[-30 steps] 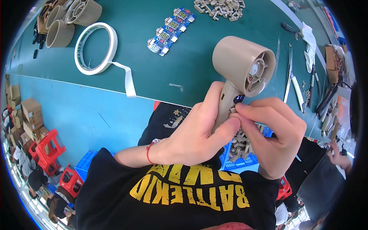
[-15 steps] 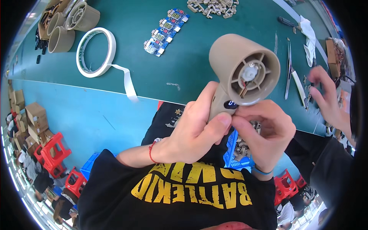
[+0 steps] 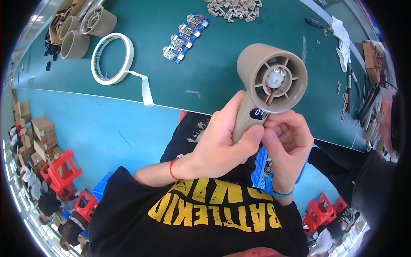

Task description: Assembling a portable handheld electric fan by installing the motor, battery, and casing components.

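A beige handheld fan (image 3: 246, 118) is tilted up in front of me, its round open head (image 3: 255, 55) facing toward me. Inside sit spokes, a small white motor (image 3: 275, 79) and thin wires. A dark display (image 3: 258, 114) glows on the handle. My left hand (image 3: 227, 141) wraps the handle from the left, thumb across its front below the display. My right hand (image 3: 287, 143) is closed, thumb and forefinger pinched against the handle's right side. Whatever small part may lie between those fingertips is hidden. Below the right hand, a blue basket (image 3: 260, 171) with small parts is partly covered.
On the green table (image 3: 180, 83) lie a tape roll (image 3: 95, 60), blue circuit boards (image 3: 174, 48) and beige plastic pieces (image 3: 233, 9). Beige fan housings (image 3: 75, 46) stand far left. Tools, a white cloth (image 3: 341, 38) and a person's blurred arm (image 3: 386, 124) are at the right.
The fan has turned slightly and its display shows more fully. My right hand has shifted a little left. The other person's hand has withdrawn to the right, and the tweezers have left their spot.
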Demonstrator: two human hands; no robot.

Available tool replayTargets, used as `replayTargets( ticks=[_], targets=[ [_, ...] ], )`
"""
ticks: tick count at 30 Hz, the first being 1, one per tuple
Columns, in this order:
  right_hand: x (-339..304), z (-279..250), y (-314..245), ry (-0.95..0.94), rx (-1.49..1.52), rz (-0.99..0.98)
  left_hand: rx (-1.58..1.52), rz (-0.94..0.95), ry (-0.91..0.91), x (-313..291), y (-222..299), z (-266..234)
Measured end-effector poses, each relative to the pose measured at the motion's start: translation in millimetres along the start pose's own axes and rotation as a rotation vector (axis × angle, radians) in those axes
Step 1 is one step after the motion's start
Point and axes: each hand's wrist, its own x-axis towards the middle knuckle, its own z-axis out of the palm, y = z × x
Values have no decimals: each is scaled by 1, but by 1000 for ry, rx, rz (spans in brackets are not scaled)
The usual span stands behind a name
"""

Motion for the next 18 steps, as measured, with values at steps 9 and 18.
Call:
replayTargets(
  ticks=[9,18],
  targets=[
    [-2,0,-2,-24,-19,-37,-130,32,-40,1,-2,-1],
    [-1,4,1,-4,32,-8,-107,50,-78,1,-3,-4]
  ],
)
